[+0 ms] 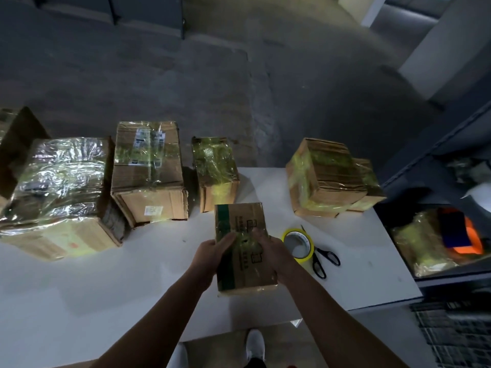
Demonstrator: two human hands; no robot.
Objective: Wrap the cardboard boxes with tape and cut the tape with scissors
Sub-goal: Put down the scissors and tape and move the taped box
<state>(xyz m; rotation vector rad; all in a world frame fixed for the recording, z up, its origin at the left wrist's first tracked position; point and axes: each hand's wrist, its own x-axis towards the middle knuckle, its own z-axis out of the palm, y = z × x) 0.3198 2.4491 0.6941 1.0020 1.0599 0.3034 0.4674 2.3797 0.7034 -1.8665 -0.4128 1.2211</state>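
Note:
A small cardboard box (243,224) with a green stripe and glossy tape across its top is held over the white table (132,282). My left hand (210,254) grips its left side, fingers curled over the top. My right hand (268,252) grips its right side the same way. A roll of yellow-edged tape (298,244) lies flat on the table just right of my right hand. Black-handled scissors (322,257) lie beside the roll, blades pointing away from me.
Several taped boxes line the table's far edge: a large film-covered one (61,192) at left, a labelled one (148,171), a narrow one (216,172), and a stacked pair (329,179) at right. A dark bin (435,237) with orange items stands off the right edge.

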